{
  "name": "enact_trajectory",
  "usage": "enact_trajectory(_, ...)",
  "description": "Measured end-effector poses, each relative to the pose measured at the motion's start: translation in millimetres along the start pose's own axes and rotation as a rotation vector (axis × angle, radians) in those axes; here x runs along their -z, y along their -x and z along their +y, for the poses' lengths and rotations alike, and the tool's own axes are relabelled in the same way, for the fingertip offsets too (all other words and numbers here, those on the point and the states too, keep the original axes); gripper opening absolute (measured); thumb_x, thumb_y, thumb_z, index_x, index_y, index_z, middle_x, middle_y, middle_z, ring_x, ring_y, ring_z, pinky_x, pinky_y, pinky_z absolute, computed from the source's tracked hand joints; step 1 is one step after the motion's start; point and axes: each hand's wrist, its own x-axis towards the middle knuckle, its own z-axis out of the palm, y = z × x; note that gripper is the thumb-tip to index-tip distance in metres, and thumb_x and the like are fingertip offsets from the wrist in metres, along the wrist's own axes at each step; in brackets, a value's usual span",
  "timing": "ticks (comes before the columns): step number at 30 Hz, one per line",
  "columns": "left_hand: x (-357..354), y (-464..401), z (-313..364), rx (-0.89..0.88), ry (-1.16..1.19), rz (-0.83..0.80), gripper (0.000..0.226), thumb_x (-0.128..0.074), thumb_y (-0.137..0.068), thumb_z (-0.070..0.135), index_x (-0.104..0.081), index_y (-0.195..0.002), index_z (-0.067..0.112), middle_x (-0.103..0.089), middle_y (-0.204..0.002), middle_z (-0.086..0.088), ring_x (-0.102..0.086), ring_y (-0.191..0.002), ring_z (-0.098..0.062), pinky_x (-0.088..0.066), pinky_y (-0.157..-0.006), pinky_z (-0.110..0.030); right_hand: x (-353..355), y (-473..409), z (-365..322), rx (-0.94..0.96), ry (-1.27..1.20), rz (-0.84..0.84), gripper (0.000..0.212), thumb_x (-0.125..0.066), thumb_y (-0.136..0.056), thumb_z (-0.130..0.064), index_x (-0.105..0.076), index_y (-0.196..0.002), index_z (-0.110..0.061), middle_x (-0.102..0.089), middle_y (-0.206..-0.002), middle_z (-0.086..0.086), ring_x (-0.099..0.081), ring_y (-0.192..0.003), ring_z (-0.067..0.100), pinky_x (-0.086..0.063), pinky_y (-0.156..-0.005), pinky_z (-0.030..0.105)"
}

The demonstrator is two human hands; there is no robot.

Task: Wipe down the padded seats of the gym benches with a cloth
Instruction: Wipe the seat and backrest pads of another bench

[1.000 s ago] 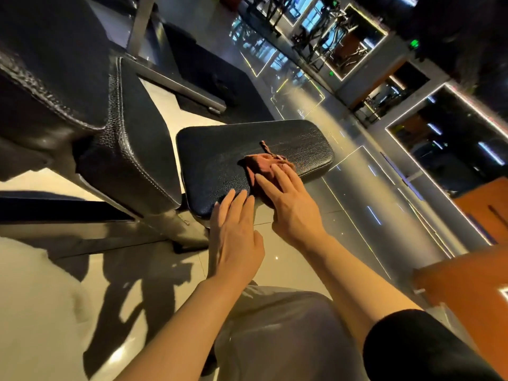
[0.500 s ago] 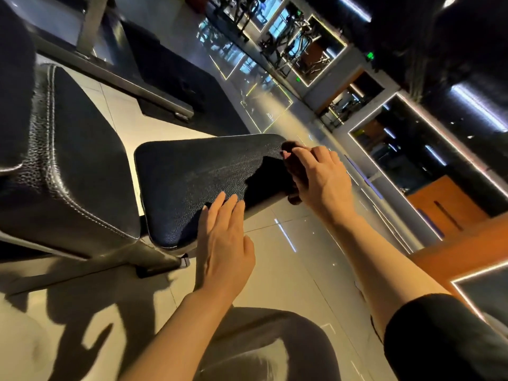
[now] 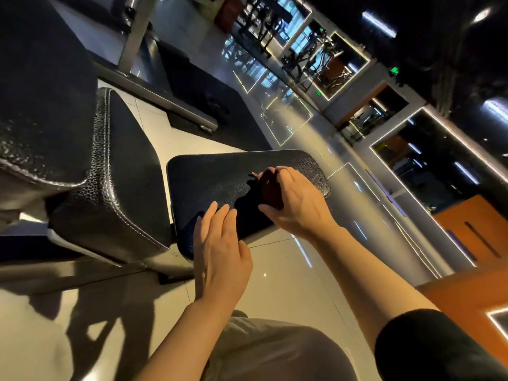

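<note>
A black padded seat [image 3: 220,177] of a gym bench lies in the middle of the view. A reddish-brown cloth [image 3: 270,187] sits bunched on its right part. My right hand [image 3: 297,202] covers the cloth and holds it against the seat, fingers curled over it and thumb at its near side. My left hand [image 3: 220,248] rests flat with straight fingers on the seat's near edge, holding nothing. The bench's black backrest pad [image 3: 118,174] rises to the left of the seat.
A larger black pad [image 3: 41,92] fills the upper left. A metal frame bar [image 3: 162,100] and a dark floor mat [image 3: 209,105] lie beyond the bench on a glossy tiled floor [image 3: 288,270]. Gym machines [image 3: 310,50] and orange panels [image 3: 472,229] stand further off.
My right hand has drawn the cloth back from the seat's far right end toward its middle. My left hand has stayed on the near edge. The view has shifted.
</note>
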Motion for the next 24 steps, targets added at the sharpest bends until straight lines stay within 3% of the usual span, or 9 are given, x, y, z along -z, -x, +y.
enact_trajectory(2,3.6,0.0,-1.8,0.022,-0.002,-0.001,0.057,-0.072,-0.074,-0.002,-0.057,-0.128,0.0,-0.056,-0.134,-0.015,-0.04,-0.136,-0.032,-0.026,-0.114,-0.051,3.8,0.4,1.4,0.061,-0.001,-0.088,0.051,-0.072,-0.081,-0.035,-0.049,-0.119,-0.011,-0.054,-0.112,0.008,-0.047,-0.091,0.021,-0.035,-0.071,0.028)
enact_trajectory(5,5.5,1.6,-3.7,0.028,0.0,0.0,0.057,-0.071,-0.073,-0.002,-0.056,-0.129,0.0,-0.056,-0.134,-0.014,-0.04,-0.136,-0.03,-0.028,-0.114,-0.053,2.4,3.3,17.9,0.057,-0.033,-0.083,0.041,-0.071,-0.082,-0.025,-0.054,-0.119,-0.015,-0.055,-0.111,0.007,-0.054,-0.096,0.028,-0.037,-0.068,0.027)
enact_trajectory(10,5.0,3.5,-11.1,0.047,0.019,0.025,0.058,-0.071,-0.071,-0.003,-0.057,-0.127,0.0,-0.055,-0.134,-0.014,-0.04,-0.135,-0.03,-0.024,-0.116,-0.048,-15.5,-3.4,6.6,-0.433,-0.189,0.224,0.045,-0.073,-0.083,-0.022,-0.057,-0.124,-0.013,-0.055,-0.123,0.014,-0.054,-0.109,0.034,-0.042,-0.081,0.031)
enact_trajectory(13,8.8,3.7,-11.0,0.105,0.057,0.035,0.056,-0.069,-0.077,-0.004,-0.054,-0.131,-0.001,-0.052,-0.138,-0.015,-0.036,-0.138,-0.03,-0.014,-0.116,-0.035,-28.8,-13.5,-35.4,-0.25,-0.276,0.122,0.045,-0.071,-0.082,-0.03,-0.058,-0.124,-0.019,-0.05,-0.131,0.009,-0.049,-0.116,0.028,-0.04,-0.09,0.028)
enact_trajectory(16,10.7,4.4,-16.3,0.151,0.006,0.026,0.047,-0.07,-0.076,-0.005,-0.057,-0.122,-0.005,-0.055,-0.131,-0.021,-0.042,-0.132,-0.036,-0.029,-0.113,-0.045,-35.8,-22.3,-72.4,0.076,-0.275,-0.032,0.035,-0.065,-0.087,-0.028,-0.062,-0.12,-0.018,-0.052,-0.131,0.007,-0.048,-0.118,0.026,-0.038,-0.087,0.025)
enact_trajectory(18,13.0,5.0,-18.9,0.197,-0.017,0.021,0.041,-0.068,-0.079,-0.002,-0.056,-0.118,-0.004,-0.054,-0.13,-0.02,-0.043,-0.13,-0.036,-0.035,-0.108,-0.045,-37.2,-25.7,-80.0,0.204,-0.225,-0.077,0.033,-0.063,-0.088,-0.025,-0.063,-0.121,-0.018,-0.055,-0.127,0.007,-0.05,-0.115,0.026,-0.043,-0.084,0.029)
enact_trajectory(21,15.4,4.9,-17.7,0.176,0.016,0.027,0.048,-0.063,-0.084,0.002,-0.052,-0.13,-0.001,-0.05,-0.137,-0.015,-0.038,-0.135,-0.03,-0.031,-0.111,-0.04,-29.9,-34.4,-59.0,0.178,-0.136,-0.062,0.032,-0.063,-0.085,-0.023,-0.066,-0.117,-0.022,-0.058,-0.122,0.005,-0.052,-0.112,0.026,-0.05,-0.085,0.035)
enact_trajectory(24,17.6,4.0,-16.4,0.18,0.044,0.019,0.051,-0.062,-0.087,0.005,-0.049,-0.136,0.0,-0.047,-0.142,-0.012,-0.034,-0.139,-0.025,-0.028,-0.116,-0.04,-19.3,-38.9,-12.5,-0.082,0.002,0.056,0.036,-0.063,-0.082,-0.021,-0.067,-0.118,-0.019,-0.061,-0.115,0.011,-0.054,-0.109,0.034,-0.047,-0.085,0.037)
